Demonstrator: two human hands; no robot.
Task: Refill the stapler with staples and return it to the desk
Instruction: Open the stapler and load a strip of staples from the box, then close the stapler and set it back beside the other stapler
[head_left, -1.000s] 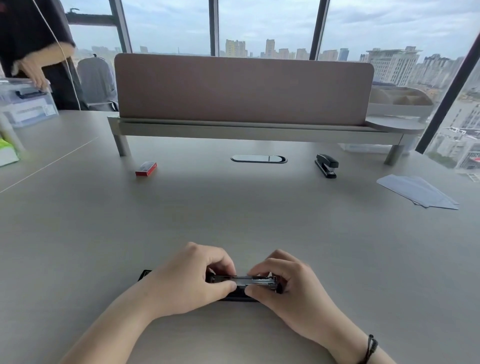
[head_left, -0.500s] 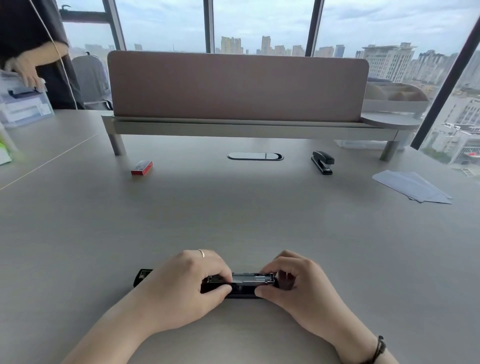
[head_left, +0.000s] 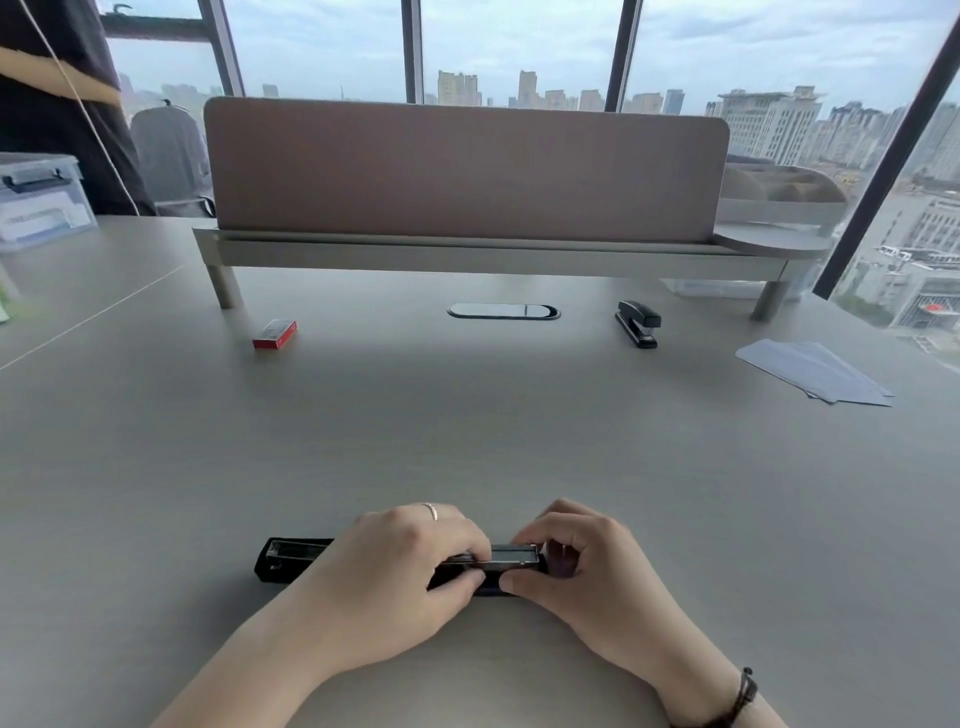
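Gripping opened stapler (head_left: 296, 558) on desk (head_left: 467, 426) | left hand (head_left: 395, 566), right hand (head_left: 587, 566) both clasp it | magazine contents unclear

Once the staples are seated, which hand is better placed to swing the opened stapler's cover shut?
Probably the left. The opened stapler's cover lies flat, sticking out past the left hand. The right hand pinches the opposite end, far from the cover.

Surface: grey desk (head_left: 467, 441).
Near edge: opened stapler (head_left: 291, 558), laid flat.
Far edge: red staple box (head_left: 275, 333), second stapler (head_left: 639, 322), riser shelf (head_left: 467, 254).
Right edge: paper sheets (head_left: 815, 371).
Left edge: plastic box (head_left: 41, 208).
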